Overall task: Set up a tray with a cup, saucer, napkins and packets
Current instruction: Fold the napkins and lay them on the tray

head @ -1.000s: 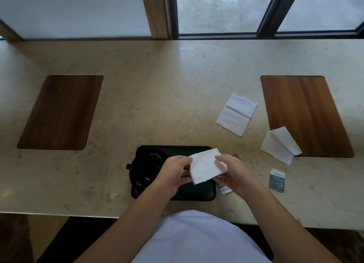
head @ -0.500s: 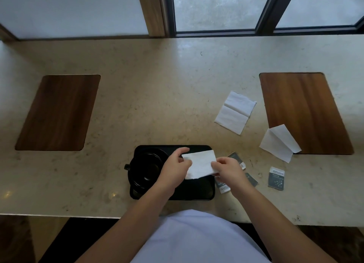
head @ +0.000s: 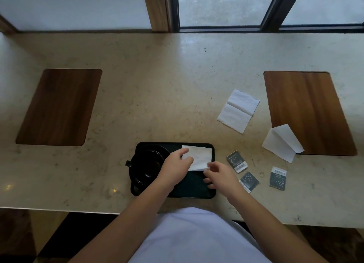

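Observation:
A black tray (head: 189, 192) sits at the counter's near edge. On its left part stands a black cup on a black saucer (head: 144, 167). A folded white napkin (head: 201, 156) lies flat on the tray's far right part. My left hand (head: 176, 164) rests on the napkin's left edge, fingers pressing it down. My right hand (head: 220, 175) hovers over the tray's right side just off the napkin's near corner, fingers apart and holding nothing. Three dark packets (head: 236, 161) (head: 249, 181) (head: 278, 178) lie on the counter right of the tray.
Two more white napkins lie on the counter to the right, one flat (head: 238, 110) and one (head: 281, 142) overlapping a wooden inlay (head: 309, 109). Another wooden inlay (head: 59, 107) is at the left. A window frame runs along the far edge.
The napkin, held in the air by both hands a second ago, now lies on the tray. My right hand has let go of it and drawn back slightly.

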